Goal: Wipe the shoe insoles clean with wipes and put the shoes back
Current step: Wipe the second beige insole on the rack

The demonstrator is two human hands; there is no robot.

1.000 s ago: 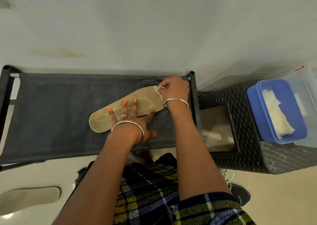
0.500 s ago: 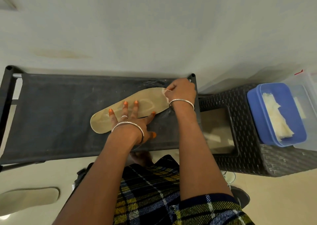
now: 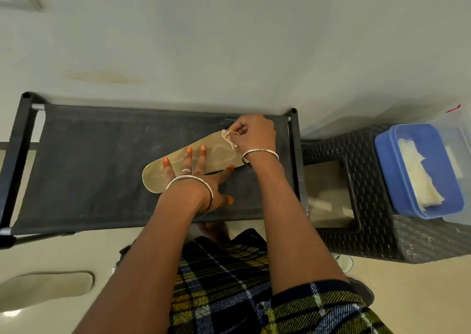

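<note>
Your right hand (image 3: 254, 133) has hardly moved: it still pinches the wipe (image 3: 229, 138) on the right end of the insole (image 3: 219, 152). Your left hand (image 3: 195, 179) still presses flat on its middle, fingers straight. I think that end needs more rubbing; the rest waits.

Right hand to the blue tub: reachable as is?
Probably yes. The right hand pinches a wipe at the insole end; the tub sits on the stool to its right, nothing between.
</note>
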